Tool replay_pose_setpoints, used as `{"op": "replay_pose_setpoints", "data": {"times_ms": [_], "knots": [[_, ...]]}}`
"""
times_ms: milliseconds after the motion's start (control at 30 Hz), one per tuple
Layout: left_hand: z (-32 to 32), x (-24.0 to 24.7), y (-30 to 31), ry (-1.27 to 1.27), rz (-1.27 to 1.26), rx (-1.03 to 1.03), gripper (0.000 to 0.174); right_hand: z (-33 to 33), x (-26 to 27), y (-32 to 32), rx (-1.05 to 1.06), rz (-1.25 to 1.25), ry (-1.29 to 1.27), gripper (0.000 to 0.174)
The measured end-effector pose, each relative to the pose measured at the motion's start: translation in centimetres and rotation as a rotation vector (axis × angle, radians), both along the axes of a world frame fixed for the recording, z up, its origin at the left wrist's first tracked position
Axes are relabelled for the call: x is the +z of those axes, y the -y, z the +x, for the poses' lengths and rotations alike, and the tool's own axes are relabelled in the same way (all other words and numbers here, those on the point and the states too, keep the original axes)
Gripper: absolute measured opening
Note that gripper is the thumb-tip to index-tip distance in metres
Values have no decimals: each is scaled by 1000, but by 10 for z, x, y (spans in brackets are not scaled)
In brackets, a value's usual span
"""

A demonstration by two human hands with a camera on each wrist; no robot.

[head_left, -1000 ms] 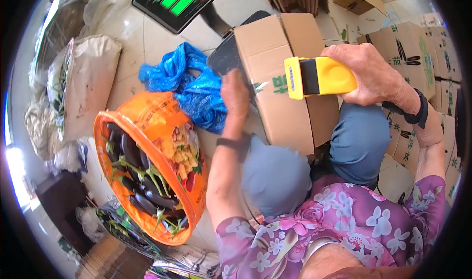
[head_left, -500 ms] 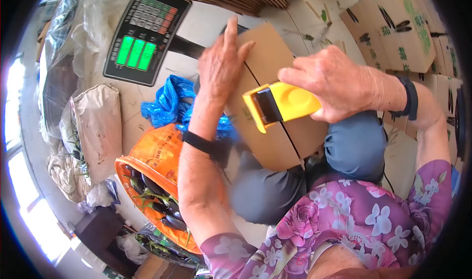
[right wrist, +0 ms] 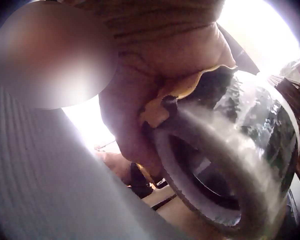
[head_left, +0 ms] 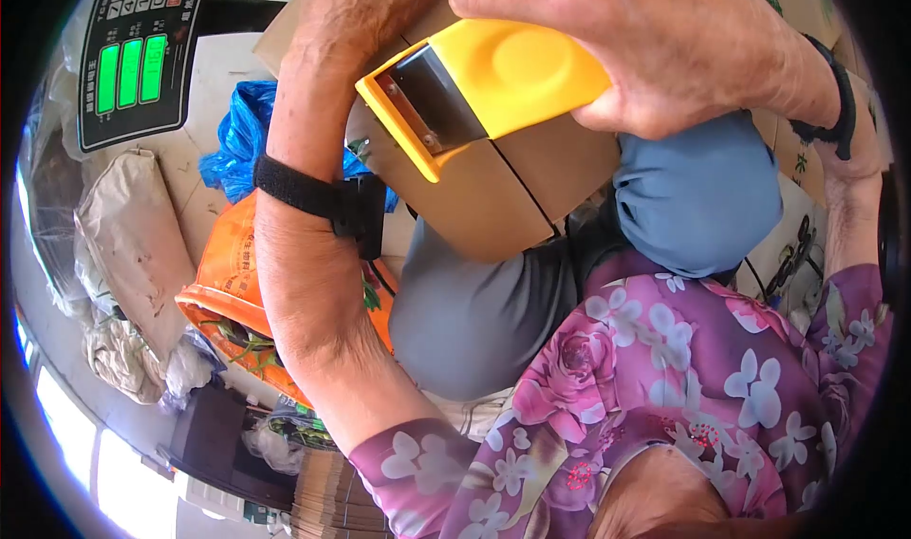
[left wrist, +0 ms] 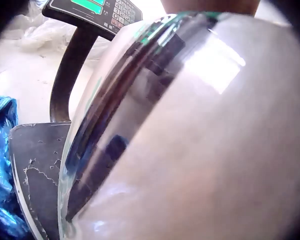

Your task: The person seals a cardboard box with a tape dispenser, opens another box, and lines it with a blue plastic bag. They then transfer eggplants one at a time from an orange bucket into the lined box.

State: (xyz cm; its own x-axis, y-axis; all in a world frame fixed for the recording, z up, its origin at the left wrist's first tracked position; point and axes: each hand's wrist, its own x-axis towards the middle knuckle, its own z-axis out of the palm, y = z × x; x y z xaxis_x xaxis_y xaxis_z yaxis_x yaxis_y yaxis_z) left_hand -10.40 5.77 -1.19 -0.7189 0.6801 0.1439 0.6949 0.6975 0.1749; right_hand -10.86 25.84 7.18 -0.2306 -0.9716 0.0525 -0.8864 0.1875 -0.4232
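Observation:
My right hand [head_left: 636, 46] grips a yellow tape dispenser [head_left: 522, 69] by its body, low over a brown cardboard box [head_left: 474, 202]. The box stands between my knees, with a dark seam running down its top. In the right wrist view a large roll of clear tape [right wrist: 260, 150] sits beside the gripping hand. My left hand [head_left: 370, 8] reaches to the box's far end, its fingers cut off by the top of the head view. Shiny clear tape [left wrist: 215, 135] fills most of the left wrist view; what the left fingers do is hidden.
A scale display [head_left: 142, 65] with green digits stands at upper left, its dark platform [left wrist: 37, 170] beside the box. Blue plastic bags [head_left: 242, 145] and an orange bucket [head_left: 228, 264] of eggplants, partly behind my left arm, lie left. A pale sack [head_left: 138, 245] leans farther left.
The left hand has gone from beside the blue bags to the box's far end. My right hand has brought the tape dispenser leftward over the box, and the box has turned. The view has shifted too.

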Motion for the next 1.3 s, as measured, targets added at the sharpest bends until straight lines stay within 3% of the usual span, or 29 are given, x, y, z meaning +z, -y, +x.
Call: {"op": "replay_pose_setpoints", "data": {"times_ms": [33,67,133,233,333,533,600,733,800,1033,1300], "knots": [[-3,-4,0,-19,49,38,30,1,5,6,4,-35,12,45],[-1,-8,-1,-19,50,38,30,0,20,10,-16,174,43,44],[5,-13,-7,86,370,393,30,1,25,9,-36,386,73,43],[11,-12,-9,-64,414,379,29,5,10,1,8,155,-3,41],[7,-18,-6,50,541,501,27,6,7,0,20,123,-28,42],[8,-24,-2,-45,520,450,25,5,1,-3,24,39,-23,41],[8,-27,6,-50,420,314,25,5,3,-1,18,106,39,40],[11,-26,4,55,479,345,24,6,-2,0,11,51,6,39],[4,-31,0,-70,556,417,22,1,0,-1,30,73,64,39],[3,-31,1,-113,520,415,20,0,0,2,6,65,69,41],[10,-32,7,-135,442,453,16,-12,18,6,51,313,140,44]]}}
